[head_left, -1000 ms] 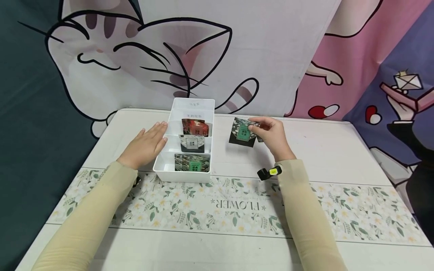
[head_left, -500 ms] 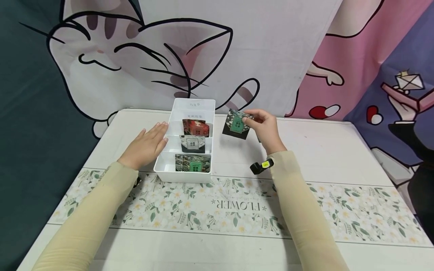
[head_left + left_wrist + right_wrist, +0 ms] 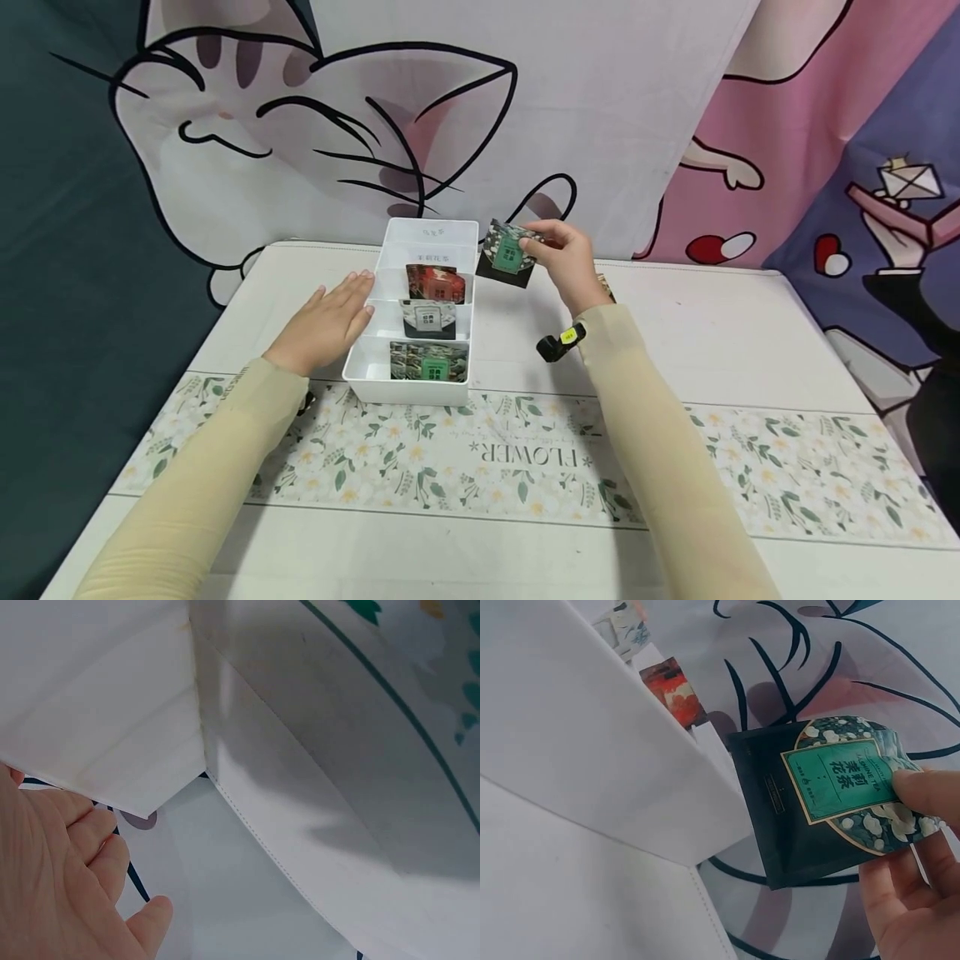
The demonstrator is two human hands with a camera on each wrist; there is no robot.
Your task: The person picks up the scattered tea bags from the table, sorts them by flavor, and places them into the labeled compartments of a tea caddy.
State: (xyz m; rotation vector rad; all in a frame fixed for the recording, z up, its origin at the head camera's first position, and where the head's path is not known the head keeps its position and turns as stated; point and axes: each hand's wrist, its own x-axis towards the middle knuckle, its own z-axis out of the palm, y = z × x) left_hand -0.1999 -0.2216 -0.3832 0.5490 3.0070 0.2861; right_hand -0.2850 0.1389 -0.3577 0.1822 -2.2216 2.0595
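My right hand (image 3: 564, 260) pinches a dark tea sachet (image 3: 495, 271) with a green label between thumb and fingers, held up just right of the white divided box (image 3: 408, 392). In the right wrist view the sachet (image 3: 757, 802) reads "jasmine tea" and overlaps the box wall. My left hand (image 3: 318, 323) lies with straight fingers along the box's left side, fingertips at the rim. Inside the box stand a red sachet (image 3: 435, 285), a white-and-black sachet (image 3: 429, 320) and green-labelled sachets (image 3: 427, 363), each kind in its own compartment. The two far compartments carry handwritten labels.
A small gold-patterned item (image 3: 606, 287) shows partly behind my right wrist. The white table (image 3: 712, 350) has a floral strip (image 3: 525, 492) across it. A cartoon-cat cloth (image 3: 420, 108) hangs right behind the box.
My right hand has moved left and away from me with the jasmine tea sachet, closer to the box. The gold-patterned item has come into view. My left hand stays at the box.
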